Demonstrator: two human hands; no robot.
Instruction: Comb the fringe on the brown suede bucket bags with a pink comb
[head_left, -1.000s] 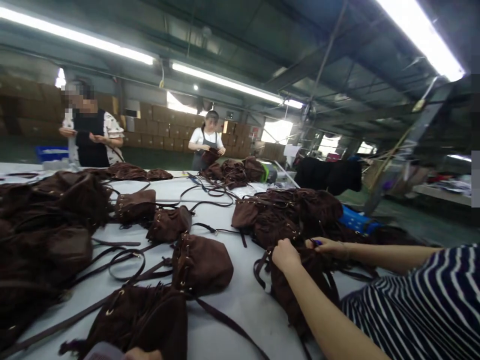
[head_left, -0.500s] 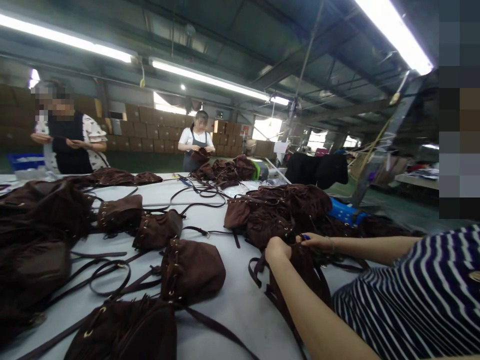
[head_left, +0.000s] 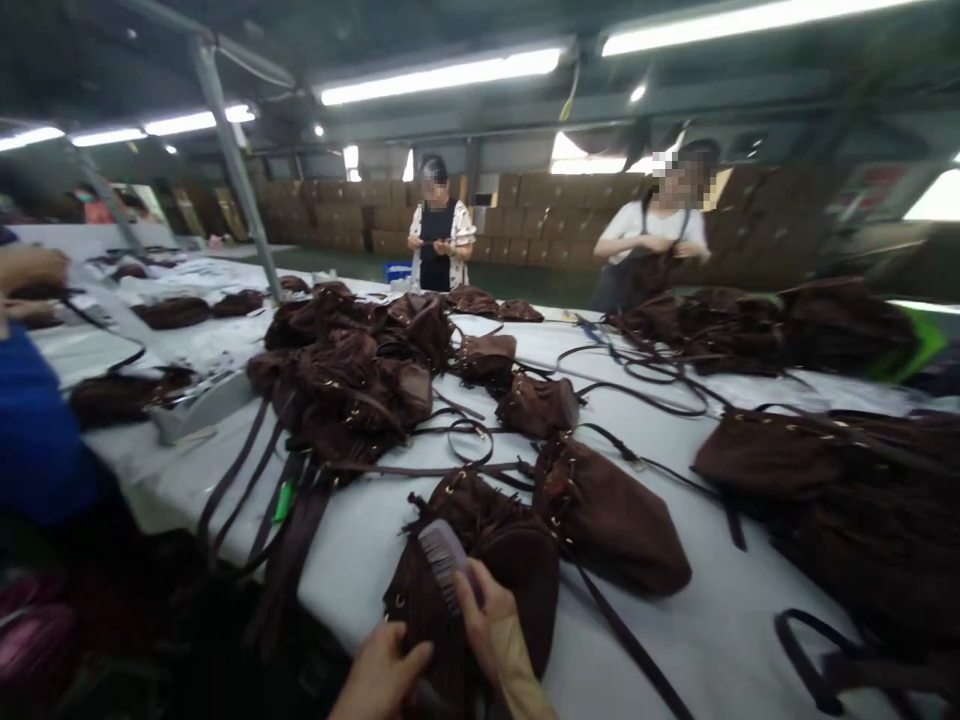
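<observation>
My right hand (head_left: 491,620) is closed around the end of a pale lavender comb (head_left: 442,552), its teeth lying against a dark brown fringed drawstring bag (head_left: 525,580). Lower down, my left hand (head_left: 382,670) grips the near left side of that same bag, with its fingertips partly hidden. The bag lies on the white tabletop at the near edge. Right beside it rests another brown drawstring bag (head_left: 615,515) with gold eyelets, on its side, a long strap trailing from it.
A heap of brown bags (head_left: 352,370) with hanging straps stands to the left, a green tag (head_left: 283,500) among them. More bags (head_left: 885,480) cover the right side. Two people stand across the table; a blue-clad person (head_left: 37,420) is at far left. Stacked cartons (head_left: 517,215) line the back.
The view has swung left. The striped top and two bare arms at the right have left the frame; my hands with the comb now show on the near fringed bag.
</observation>
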